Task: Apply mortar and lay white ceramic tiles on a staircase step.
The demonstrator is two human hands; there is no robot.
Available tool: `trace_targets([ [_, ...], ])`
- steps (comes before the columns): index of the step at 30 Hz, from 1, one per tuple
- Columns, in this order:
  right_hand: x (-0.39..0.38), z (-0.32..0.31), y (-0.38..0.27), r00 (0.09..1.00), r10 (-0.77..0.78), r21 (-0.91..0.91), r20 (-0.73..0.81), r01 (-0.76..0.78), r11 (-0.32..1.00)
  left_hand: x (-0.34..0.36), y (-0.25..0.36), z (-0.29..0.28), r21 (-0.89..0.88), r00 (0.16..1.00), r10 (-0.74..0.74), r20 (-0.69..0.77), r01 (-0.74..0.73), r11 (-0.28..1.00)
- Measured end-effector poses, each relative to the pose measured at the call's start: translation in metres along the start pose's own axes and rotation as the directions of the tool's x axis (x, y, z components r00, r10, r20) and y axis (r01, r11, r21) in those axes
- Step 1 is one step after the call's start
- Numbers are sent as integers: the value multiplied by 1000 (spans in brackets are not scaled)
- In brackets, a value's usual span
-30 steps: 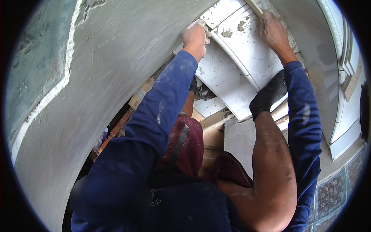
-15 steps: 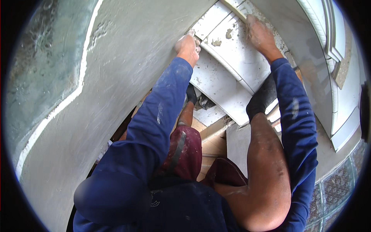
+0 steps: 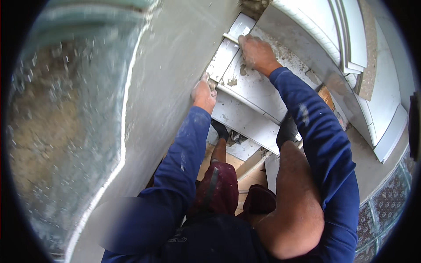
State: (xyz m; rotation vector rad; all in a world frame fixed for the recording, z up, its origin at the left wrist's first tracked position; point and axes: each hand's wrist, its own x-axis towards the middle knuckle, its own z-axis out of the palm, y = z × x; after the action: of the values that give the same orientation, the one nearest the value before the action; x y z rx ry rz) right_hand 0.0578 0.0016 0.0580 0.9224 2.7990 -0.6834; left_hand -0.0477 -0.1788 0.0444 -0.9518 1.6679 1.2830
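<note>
On the stair, my left hand (image 3: pixel 203 93) is curled at the wall-side end of a white tile (image 3: pixel 244 85) with a rounded front edge, gripping that edge. Higher up, my right hand (image 3: pixel 258 53) closes on a narrow pale strip (image 3: pixel 230 38) lying across small white tile pieces (image 3: pixel 221 61). Mortar crumbs and grey smears speckle the tiles. My feet in dark socks rest on lower steps, the right foot (image 3: pixel 286 131) partly behind my right arm.
A grey plastered wall (image 3: pixel 166 61) rises on the left beside greenish glass (image 3: pixel 66 131). On the right, a curved step edge (image 3: pixel 315 37) carries stacked white tiles (image 3: pixel 355 44). Broken debris (image 3: pixel 237 138) lies by my left foot. Glass blocks (image 3: pixel 379 210) show at lower right.
The view has swung, showing more glass and upper stair; most things sit lower in it. My right hand has moved leftward along with the strip. My left hand stays at the tile's wall end.
</note>
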Motion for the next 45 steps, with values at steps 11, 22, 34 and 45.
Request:
trace_targets([
  [11, 5, -7, 3, 998, 53, 72, 45, -56, 996, 2, 11, 3, -14, 986, -141, 89, 143, 990],
  [22, 23, -28, 17, 996, 69, 40, -55, -67, 997, 3, 13, 2, -10, 991, -129, 47, 129, 992],
  [34, 19, -25, 20, 991, 128, 41, 25, -129, 991, 7, 8, 4, -16, 982, -187, 31, 188, 982],
  [45, 15, -13, 17, 997, 65, 81, -51, -61, 995, -8, 3, -11, 51, 986, -13, 164, 4, 999],
])
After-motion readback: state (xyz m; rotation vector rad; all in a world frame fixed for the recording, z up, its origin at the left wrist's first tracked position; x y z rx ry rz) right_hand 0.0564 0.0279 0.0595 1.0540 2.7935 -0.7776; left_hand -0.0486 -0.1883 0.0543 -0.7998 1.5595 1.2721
